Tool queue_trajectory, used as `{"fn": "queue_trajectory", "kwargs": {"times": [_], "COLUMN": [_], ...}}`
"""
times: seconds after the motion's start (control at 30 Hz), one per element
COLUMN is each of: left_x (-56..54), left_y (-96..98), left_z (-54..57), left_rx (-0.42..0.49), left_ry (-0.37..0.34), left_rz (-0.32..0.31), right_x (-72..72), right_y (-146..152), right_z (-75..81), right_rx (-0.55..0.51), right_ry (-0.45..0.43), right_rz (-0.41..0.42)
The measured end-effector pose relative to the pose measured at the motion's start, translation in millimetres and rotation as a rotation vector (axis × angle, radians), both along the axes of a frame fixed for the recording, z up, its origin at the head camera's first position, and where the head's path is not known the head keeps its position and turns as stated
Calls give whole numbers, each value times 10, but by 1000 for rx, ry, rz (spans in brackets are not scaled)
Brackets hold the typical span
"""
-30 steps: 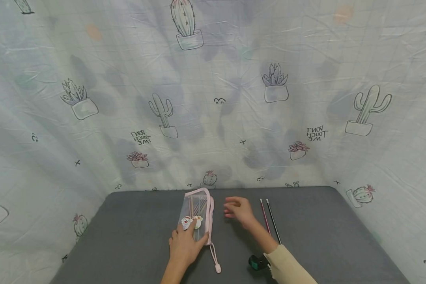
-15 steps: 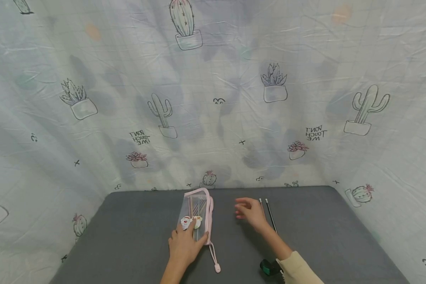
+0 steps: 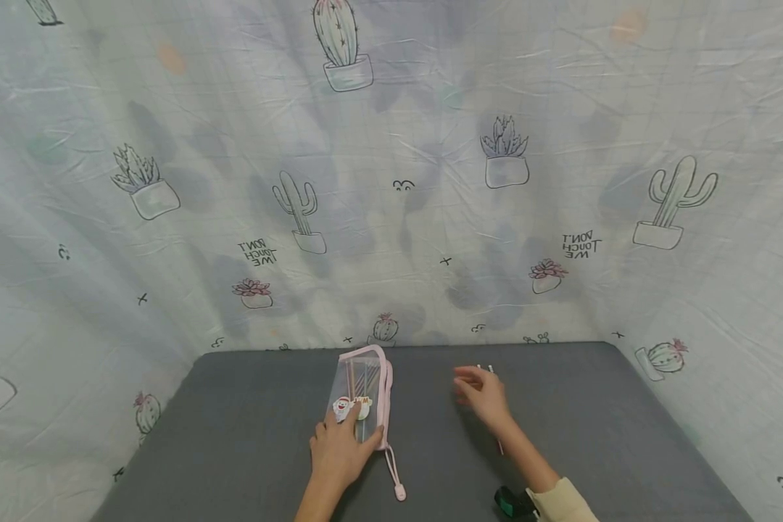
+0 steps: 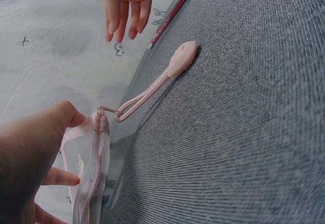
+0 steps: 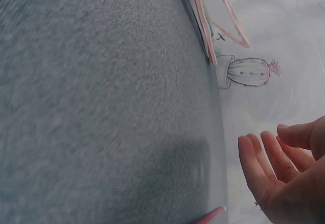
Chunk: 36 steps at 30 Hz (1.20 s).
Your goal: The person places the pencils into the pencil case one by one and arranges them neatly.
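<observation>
A clear pencil case (image 3: 346,380) with pink trim and two cartoon stickers lies on the grey table. Several pencils show through its plastic. My left hand (image 3: 341,451) rests on its near end, fingers spread over the top and thumb at the zippered edge. To the right, my right hand (image 3: 484,399) hovers above the table, fingers loosely bent around nothing. It mostly covers two pencils, whose white ends (image 3: 491,368) poke out beyond it. In the left wrist view the reddish pencil (image 4: 175,13) shows beside the right hand (image 4: 129,5).
A pink wrist strap (image 3: 394,467) hangs off the case's zipper toward the near side of the table (image 3: 254,420). Behind the table hangs a pale curtain (image 3: 391,239) printed with cacti. A black wrist device (image 3: 510,502) sits below the right sleeve.
My right hand has moved steadily right, away from the pencil case, and now overlaps the two pencils in the head view. The left hand and case have stayed put.
</observation>
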<state>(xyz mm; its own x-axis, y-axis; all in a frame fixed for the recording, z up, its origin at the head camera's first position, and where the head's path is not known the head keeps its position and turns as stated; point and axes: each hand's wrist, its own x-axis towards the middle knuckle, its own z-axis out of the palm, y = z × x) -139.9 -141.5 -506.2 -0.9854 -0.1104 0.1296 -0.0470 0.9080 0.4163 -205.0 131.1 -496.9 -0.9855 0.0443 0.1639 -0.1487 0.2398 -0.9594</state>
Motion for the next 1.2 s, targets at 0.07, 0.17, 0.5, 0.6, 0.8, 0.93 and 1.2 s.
{"fn": "queue_trajectory", "kwargs": {"times": [0.07,0.17,0.5,0.6,0.8,0.93,1.2], "left_x": [-5,-13,-17,-7,-9,-15,-13], "left_y": [-3,-8,-9,-9,-6,-5,-12], "left_z": [-3,-10,-22,-18,-16,-21,-23], "left_rx": [-4,-8,-4,-3,4,7,3], "left_ry": [-5,-12,-15,-10,-4,0,-4], "left_rz": [0,0,6,6,7,8,6], "right_x": [4,20,83,95,110,104,59], "right_y": [35,82,217,237,272,281,271], "right_z": [-8,-3,-16,-19,-23,-24,-39], "right_rx": [29,80,256,264,269,281,311], "right_ry": [14,23,53,48,33,12,-40], "right_rz": [-15,-51,-154,-164,-174,-181,-163]}}
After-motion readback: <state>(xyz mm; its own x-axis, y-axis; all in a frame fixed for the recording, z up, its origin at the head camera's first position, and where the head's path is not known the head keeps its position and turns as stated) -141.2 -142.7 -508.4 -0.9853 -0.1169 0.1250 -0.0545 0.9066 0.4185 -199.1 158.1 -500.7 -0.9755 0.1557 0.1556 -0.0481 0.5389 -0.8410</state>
